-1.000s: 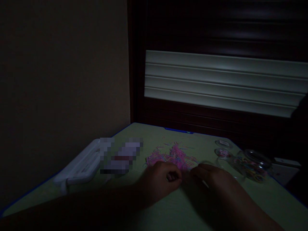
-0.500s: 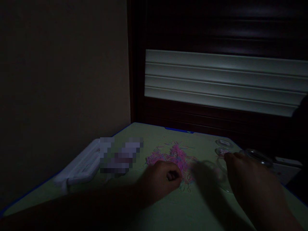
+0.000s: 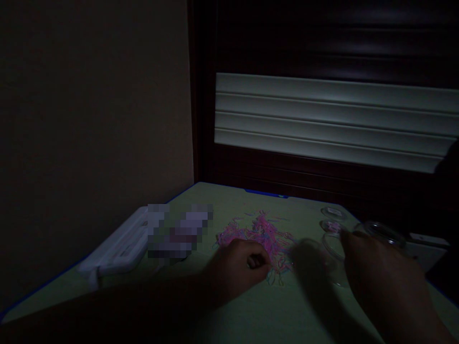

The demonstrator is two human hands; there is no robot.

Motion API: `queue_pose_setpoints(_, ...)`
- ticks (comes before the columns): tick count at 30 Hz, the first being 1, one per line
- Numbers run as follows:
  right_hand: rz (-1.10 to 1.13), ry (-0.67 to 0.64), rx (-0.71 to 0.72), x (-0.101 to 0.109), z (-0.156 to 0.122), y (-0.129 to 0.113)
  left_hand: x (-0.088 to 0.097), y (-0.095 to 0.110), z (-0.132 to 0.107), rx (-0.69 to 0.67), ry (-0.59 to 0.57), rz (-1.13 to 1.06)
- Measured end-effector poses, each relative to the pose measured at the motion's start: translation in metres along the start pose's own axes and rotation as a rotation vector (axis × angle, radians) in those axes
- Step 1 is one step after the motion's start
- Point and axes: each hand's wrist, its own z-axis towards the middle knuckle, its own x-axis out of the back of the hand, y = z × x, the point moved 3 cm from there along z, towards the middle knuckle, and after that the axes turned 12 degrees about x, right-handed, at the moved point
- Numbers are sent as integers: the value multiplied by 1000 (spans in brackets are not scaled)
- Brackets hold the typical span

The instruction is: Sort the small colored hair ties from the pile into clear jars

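Note:
A heap of small pink elastic bands [image 3: 263, 234] lies in the middle of the green table [image 3: 258, 310]. My left hand [image 3: 240, 265] rests on the table at the heap's near edge, curled into a loose fist; whether it holds anything is hidden. My right hand [image 3: 380, 272] hovers at the mouth of a clear glass jar [image 3: 385, 232] lying on its side at the right. Its fingers are drawn together and point at the jar. The hand covers most of the jar.
The room is very dark. A white flat case [image 3: 118, 251] lies at the table's left edge beside a blurred-out object [image 3: 179, 231]. Two small clear lids [image 3: 333, 212] sit behind the jar. A wall and a ribbed shutter [image 3: 322, 124] stand close behind the table.
My right hand left the heap of bands and moved right to the jar, covering it. My left hand stayed in its fist by the heap.

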Motion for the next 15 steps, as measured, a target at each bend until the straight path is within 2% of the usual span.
queue_pose_setpoints(4, -96, -25, 2, -1, 1, 0, 0, -1, 0, 7, -6, -2)
queue_pose_setpoints(8, -58, 26, 42, 0, 6, -5, -2, -2, 0, 4, -4, -8)
queue_pose_setpoints(10, 29, 17, 119, -2, 10, -12, -2, -3, 0, -1, -5, -4)
queue_pose_setpoints(15, 336, -106, 378, -14, 15, -43, -1, -1, 0, -16, 5, 14)
